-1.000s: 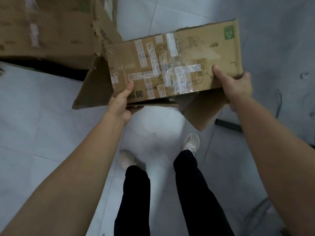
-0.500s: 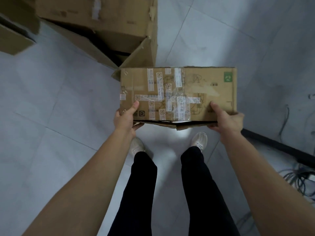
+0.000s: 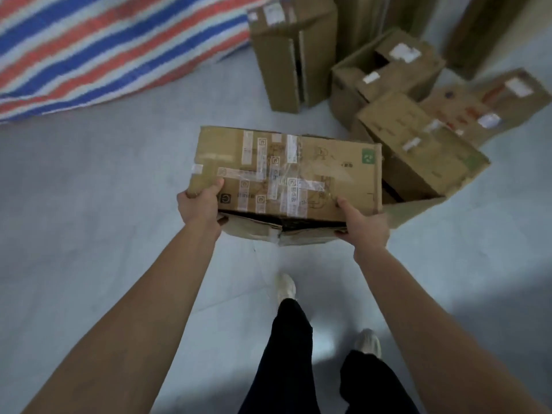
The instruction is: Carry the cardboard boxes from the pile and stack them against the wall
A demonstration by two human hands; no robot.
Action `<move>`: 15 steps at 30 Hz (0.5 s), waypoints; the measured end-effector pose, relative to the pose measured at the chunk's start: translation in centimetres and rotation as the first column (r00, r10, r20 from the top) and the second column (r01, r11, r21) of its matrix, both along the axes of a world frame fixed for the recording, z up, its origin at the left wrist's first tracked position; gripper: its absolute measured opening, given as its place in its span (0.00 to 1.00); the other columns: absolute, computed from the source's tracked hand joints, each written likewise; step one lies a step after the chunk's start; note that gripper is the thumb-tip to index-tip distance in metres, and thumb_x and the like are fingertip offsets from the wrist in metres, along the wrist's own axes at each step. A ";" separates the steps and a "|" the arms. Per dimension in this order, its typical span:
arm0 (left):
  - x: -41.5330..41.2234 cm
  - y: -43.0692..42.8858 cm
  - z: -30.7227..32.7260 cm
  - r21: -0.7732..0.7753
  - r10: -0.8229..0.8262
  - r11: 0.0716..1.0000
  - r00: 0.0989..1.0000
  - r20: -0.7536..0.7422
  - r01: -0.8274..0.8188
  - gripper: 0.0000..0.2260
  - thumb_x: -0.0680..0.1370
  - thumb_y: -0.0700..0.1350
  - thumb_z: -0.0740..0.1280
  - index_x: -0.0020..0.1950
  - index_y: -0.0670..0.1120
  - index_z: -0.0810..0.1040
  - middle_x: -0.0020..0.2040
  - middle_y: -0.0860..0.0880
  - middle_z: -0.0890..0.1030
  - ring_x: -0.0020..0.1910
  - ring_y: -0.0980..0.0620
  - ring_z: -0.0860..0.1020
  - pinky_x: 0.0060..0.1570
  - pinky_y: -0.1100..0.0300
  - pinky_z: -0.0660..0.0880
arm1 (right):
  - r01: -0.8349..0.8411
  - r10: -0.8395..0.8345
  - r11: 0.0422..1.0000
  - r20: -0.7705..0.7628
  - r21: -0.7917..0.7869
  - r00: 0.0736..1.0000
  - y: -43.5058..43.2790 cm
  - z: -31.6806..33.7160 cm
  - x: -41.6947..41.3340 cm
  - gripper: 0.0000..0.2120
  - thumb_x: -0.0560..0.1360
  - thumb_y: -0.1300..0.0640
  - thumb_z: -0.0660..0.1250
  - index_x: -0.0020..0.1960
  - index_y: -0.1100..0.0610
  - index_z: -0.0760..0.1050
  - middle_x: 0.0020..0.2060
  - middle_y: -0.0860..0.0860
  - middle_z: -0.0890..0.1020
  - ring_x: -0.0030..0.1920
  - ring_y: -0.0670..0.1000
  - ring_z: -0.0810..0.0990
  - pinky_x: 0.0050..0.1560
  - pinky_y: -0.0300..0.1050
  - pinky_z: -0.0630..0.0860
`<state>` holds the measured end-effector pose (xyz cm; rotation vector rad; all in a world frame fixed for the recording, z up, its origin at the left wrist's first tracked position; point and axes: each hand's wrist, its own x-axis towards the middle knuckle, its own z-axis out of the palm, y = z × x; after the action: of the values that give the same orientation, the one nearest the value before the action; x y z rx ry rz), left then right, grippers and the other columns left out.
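Note:
I carry a flat cardboard box [image 3: 322,171] covered with strips of clear and white tape and a green mark at its right corner. It hangs in the air above the grey floor, level with my chest. My left hand [image 3: 198,206] grips its near left corner, thumb on top. My right hand [image 3: 363,222] grips the near right edge, thumb on top and fingers underneath. The near side of the box is open and its lower flaps sag.
Several cardboard boxes [image 3: 418,144] lie and stand on the floor ahead and to the right, one tall box [image 3: 286,55] upright. A red, white and blue striped tarp [image 3: 104,46] covers the far left. My legs and pale shoes [image 3: 286,286] are below.
I have turned away from the earlier pile; the striped tarp and a different group of boxes have come into view. Both hands keep the same grip on the taped box.

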<state>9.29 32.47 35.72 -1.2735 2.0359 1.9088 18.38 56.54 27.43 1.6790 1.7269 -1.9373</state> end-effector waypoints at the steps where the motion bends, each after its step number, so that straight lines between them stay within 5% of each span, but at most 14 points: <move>1: 0.3 -2.4 2.5 -0.004 0.067 0.998 0.996 -0.055 -0.068 0.25 0.71 0.47 0.78 0.61 0.48 0.68 0.55 0.48 0.79 0.49 0.49 0.80 0.43 0.47 0.81 | -0.064 0.065 0.998 -0.058 0.016 0.996 -1.9 2.3 -1.6 0.47 0.61 0.40 0.82 0.71 0.55 0.63 0.58 0.52 0.72 0.59 0.56 0.77 0.46 0.55 0.85; 4: 1.6 -9.9 9.8 0.036 0.249 0.968 0.945 -0.210 -0.247 0.26 0.72 0.49 0.77 0.64 0.49 0.67 0.54 0.50 0.79 0.48 0.50 0.81 0.43 0.48 0.81 | -0.247 0.266 0.963 -0.228 0.112 0.936 -8.8 9.9 -5.6 0.43 0.60 0.36 0.81 0.63 0.52 0.63 0.55 0.48 0.74 0.58 0.54 0.78 0.50 0.56 0.84; 7: 2.5 -17.5 15.4 0.116 0.395 0.918 0.862 -0.317 -0.378 0.25 0.73 0.49 0.75 0.65 0.49 0.66 0.53 0.50 0.79 0.48 0.50 0.80 0.47 0.46 0.82 | -0.357 0.448 0.883 -0.318 0.306 0.835 -16.3 16.7 -9.3 0.52 0.51 0.23 0.76 0.63 0.54 0.66 0.57 0.48 0.78 0.57 0.54 0.81 0.53 0.58 0.83; 12: 3.2 -31.4 21.3 0.239 0.516 0.856 0.742 -0.427 -0.458 0.25 0.73 0.43 0.72 0.66 0.50 0.65 0.57 0.49 0.77 0.54 0.49 0.80 0.51 0.43 0.82 | -0.409 0.667 0.710 -0.363 0.573 0.650 -30.7 26.4 -14.1 0.48 0.60 0.34 0.81 0.70 0.58 0.66 0.62 0.51 0.77 0.57 0.49 0.77 0.56 0.46 0.76; 15: 3.2 -38.8 23.7 0.273 0.553 0.830 0.659 -0.509 -0.486 0.26 0.73 0.39 0.72 0.67 0.50 0.65 0.60 0.48 0.77 0.55 0.49 0.80 0.52 0.44 0.82 | -0.405 0.755 0.627 -0.393 0.665 0.524 -39.2 29.4 -16.7 0.50 0.60 0.33 0.80 0.73 0.55 0.65 0.65 0.50 0.76 0.63 0.51 0.76 0.61 0.47 0.76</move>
<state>12.54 -6.35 59.41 -1.5158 1.8395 2.9455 1.63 17.33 56.79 0.1710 2.7506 -1.8592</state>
